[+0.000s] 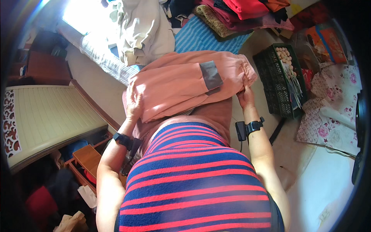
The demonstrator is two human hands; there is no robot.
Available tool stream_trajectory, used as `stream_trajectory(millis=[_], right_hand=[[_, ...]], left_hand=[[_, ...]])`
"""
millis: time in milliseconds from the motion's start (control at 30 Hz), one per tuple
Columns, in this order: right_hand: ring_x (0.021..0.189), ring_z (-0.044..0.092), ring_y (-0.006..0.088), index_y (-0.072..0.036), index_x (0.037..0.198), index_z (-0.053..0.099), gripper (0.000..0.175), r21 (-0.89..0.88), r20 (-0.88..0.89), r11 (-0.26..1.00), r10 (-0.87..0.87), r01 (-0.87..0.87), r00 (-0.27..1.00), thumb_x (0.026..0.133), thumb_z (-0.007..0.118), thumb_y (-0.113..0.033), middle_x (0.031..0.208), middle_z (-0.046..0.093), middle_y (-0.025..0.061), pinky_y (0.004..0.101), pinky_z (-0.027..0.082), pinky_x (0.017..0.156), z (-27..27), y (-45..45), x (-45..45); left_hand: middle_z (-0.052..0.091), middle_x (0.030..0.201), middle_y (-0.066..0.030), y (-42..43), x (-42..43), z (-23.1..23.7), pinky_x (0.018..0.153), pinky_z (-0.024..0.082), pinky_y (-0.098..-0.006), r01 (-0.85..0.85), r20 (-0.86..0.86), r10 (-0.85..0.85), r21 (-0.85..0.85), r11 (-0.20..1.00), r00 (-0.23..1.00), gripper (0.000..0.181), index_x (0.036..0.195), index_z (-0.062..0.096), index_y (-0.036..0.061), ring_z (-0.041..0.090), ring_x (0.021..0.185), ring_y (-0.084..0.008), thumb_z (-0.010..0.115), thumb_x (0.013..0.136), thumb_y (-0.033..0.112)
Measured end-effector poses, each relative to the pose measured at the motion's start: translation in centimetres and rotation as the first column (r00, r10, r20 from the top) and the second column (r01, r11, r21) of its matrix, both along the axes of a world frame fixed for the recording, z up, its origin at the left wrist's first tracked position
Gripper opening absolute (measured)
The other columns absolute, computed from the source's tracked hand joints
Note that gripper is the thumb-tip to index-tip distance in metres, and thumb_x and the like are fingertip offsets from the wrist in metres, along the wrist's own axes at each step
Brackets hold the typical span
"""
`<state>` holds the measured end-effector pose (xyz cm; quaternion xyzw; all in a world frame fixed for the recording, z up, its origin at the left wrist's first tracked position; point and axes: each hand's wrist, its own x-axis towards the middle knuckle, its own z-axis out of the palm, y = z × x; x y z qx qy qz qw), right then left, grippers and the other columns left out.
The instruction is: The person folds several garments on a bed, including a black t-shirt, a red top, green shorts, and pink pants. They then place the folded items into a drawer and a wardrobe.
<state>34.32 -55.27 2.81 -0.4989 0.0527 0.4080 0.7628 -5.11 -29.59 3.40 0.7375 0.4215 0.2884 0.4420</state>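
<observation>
A salmon-pink garment (pixel 174 84) with a grey cuff (pixel 211 76) lies folded across my lap, its sleeve laid over the body. My left hand (pixel 134 103) rests flat along its left edge, thumb apart from the fingers. At the garment's right end, my right hand (pixel 246 94) pinches the gathered, elasticated hem between thumb and fingers. Black devices are strapped to both wrists. Beyond the pink garment lie a cream garment (pixel 142 32) and a blue striped cloth (pixel 200 36).
Folded clothes, including a red one (pixel 246 8), are stacked at the top. A dark green plastic crate (pixel 275 84) holding eggs stands to the right, beside a flower-patterned cover (pixel 330 116). On the left are a cream slatted panel (pixel 58 113) and an open wooden drawer (pixel 87 162).
</observation>
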Motion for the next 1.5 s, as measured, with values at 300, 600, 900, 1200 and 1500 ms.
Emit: stream_trajectory(millis=[300, 600, 900, 1200, 1500], right_hand=[[0.112, 0.053, 0.0205, -0.008, 0.132, 0.043, 0.047, 0.002, -0.180, 1.000, 0.015, -0.015, 0.984, 0.091, 0.057, -0.027, 0.126, 0.053, 0.0058, 0.0380, 0.044, 0.093, -1.4, -0.2, 0.4], [0.119, 0.047, 0.0214, -0.004, 0.134, 0.037, 0.051, 0.304, 0.135, 0.928, 0.182, -0.215, 0.974, 0.088, 0.058, -0.014, 0.130, 0.048, 0.0069, 0.0352, 0.036, 0.102, 2.0, 3.2, -1.1], [0.119, 0.046, 0.0285, 0.008, 0.128, 0.043, 0.056, -0.341, 0.837, 0.923, 0.384, -0.177, 0.389, 0.083, 0.063, -0.020, 0.123, 0.052, 0.0206, 0.0358, 0.035, 0.101, 4.3, 8.1, -6.4], [0.085, 0.063, 0.0196, 0.005, 0.108, 0.060, 0.066, -0.581, 0.443, 0.647, 0.760, -0.493, 0.475, 0.072, 0.074, -0.049, 0.095, 0.065, 0.0124, 0.0307, 0.050, 0.073, 2.4, 12.9, -8.8], [0.084, 0.060, 0.0120, 0.000, 0.111, 0.061, 0.046, -0.328, 0.196, 0.757, 0.639, -0.565, 0.744, 0.079, 0.073, -0.032, 0.099, 0.064, 0.0047, 0.0259, 0.050, 0.071, 6.1, 14.4, -11.2]], left_hand=[[0.053, 0.120, -0.0094, 0.8, 1.5, 2.5, 0.090, 0.047, -0.0360, 0.114, 0.262, 0.194, -0.823, 0.557, 0.945, 0.047, 0.129, 0.043, 0.0047, 0.053, 0.108, -0.0199, 0.058, 0.089, 0.024], [0.053, 0.122, -0.0084, 2.5, -4.5, 8.1, 0.090, 0.046, -0.0324, 0.243, 0.476, 0.145, -0.660, 0.711, 0.867, 0.056, 0.134, 0.037, 0.0050, 0.054, 0.106, -0.0181, 0.062, 0.087, 0.021], [0.055, 0.115, -0.0041, 0.2, -7.5, 1.6, 0.086, 0.047, -0.0303, -0.049, 0.201, 0.310, -0.766, 0.641, 0.929, 0.049, 0.128, 0.044, 0.0086, 0.054, 0.101, -0.0139, 0.062, 0.088, 0.028], [0.057, 0.113, -0.0037, -0.3, -8.0, 0.5, 0.087, 0.045, -0.0299, -0.011, 0.305, 0.324, -0.713, 0.702, 0.896, 0.046, 0.129, 0.046, 0.0064, 0.054, 0.099, -0.0139, 0.061, 0.089, 0.025], [0.058, 0.116, -0.0052, -0.2, -8.4, -0.6, 0.089, 0.046, -0.0345, 0.064, 0.361, 0.269, -0.694, 0.717, 0.893, 0.044, 0.126, 0.048, 0.0079, 0.056, 0.102, -0.0163, 0.055, 0.092, 0.035]])
